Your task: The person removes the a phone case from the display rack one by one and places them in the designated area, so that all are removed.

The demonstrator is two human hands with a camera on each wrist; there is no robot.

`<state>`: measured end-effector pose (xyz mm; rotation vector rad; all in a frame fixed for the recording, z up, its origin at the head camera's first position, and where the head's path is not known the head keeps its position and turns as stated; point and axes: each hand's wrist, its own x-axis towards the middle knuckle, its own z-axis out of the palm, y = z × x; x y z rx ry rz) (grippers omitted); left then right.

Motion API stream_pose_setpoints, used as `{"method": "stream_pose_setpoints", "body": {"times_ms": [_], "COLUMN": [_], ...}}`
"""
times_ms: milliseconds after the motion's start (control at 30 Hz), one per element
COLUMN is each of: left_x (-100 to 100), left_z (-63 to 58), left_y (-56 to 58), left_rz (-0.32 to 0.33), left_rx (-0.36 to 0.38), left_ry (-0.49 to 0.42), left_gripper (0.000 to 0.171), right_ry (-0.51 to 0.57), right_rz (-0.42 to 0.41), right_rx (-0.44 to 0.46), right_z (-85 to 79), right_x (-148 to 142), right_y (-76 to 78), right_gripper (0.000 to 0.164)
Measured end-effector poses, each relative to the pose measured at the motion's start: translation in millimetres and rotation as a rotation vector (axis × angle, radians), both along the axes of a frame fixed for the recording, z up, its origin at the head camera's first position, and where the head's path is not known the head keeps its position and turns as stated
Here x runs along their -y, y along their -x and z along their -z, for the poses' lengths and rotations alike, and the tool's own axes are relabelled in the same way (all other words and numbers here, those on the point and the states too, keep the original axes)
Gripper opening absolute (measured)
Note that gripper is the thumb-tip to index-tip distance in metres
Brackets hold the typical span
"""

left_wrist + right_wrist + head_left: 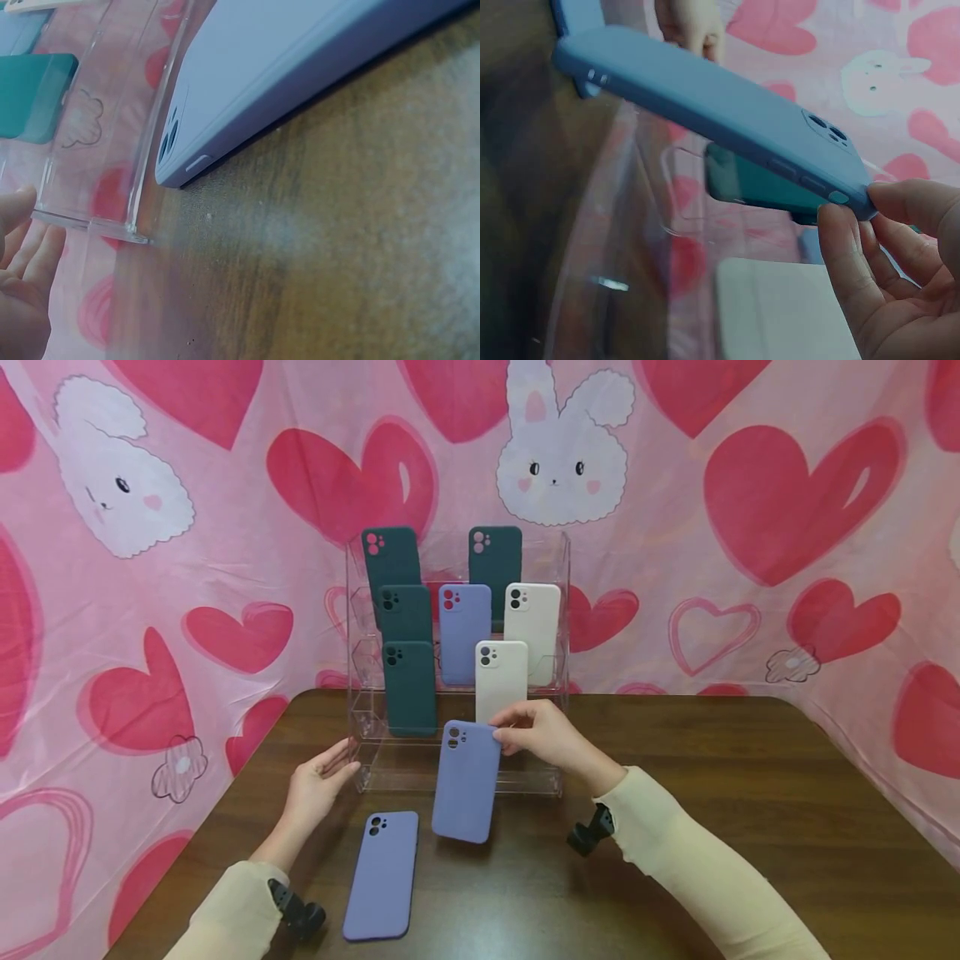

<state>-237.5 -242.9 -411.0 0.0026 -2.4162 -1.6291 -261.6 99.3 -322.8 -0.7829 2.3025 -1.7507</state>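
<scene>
My right hand (551,735) pinches a lavender phone case (465,785) by its upper right corner. That case hangs slightly tilted in front of the clear acrylic display stand (540,781), its camera cutouts at the top. At the stand's lower left side, my left hand (313,787) grips the edge of the panel between thumb and fingers, as the left wrist view also shows. A second lavender phone case (381,877) lies flat on the table near the left wrist. The right wrist view shows the held case (720,105) side-on, with button bumps along its edge.
Dark green cases (410,689) stand in the left of the stand, with another green case (497,552) at the top right. A lavender case (463,635) and white cases (532,618) fill other tiers. The brown wooden table (712,810) meets a pink heart-patterned backdrop (645,552).
</scene>
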Motion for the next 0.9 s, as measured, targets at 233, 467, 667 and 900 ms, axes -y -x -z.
{"method": "stream_pose_setpoints", "body": {"times_ms": [233,467,667,900], "left_x": [0.7,-1.1,0.1,0.3], "left_z": [1.8,2.3,0.6,1.1], "left_y": [0.6,-0.8,-0.1,0.7], "left_rz": [0.004,-0.014,0.006,0.007], "left_rx": [-0.019,-0.023,-0.008,-0.013], "left_ry": [0.009,0.002,-0.011,-0.017], "left_gripper": [0.047,0.047,0.047,0.048], "right_ry": [0.012,-0.012,-0.013,-0.036], "right_rz": [-0.048,-0.101,-0.132,-0.143], "right_rx": [0.127,0.174,0.248,0.27], "right_z": [15.4,36.0,48.5,63.0], "right_x": [6.6,11.8,17.3,23.6], "right_y": [-3.0,-2.3,-4.1,-4.3], "right_gripper": [0.021,0.021,0.02,0.018]}}
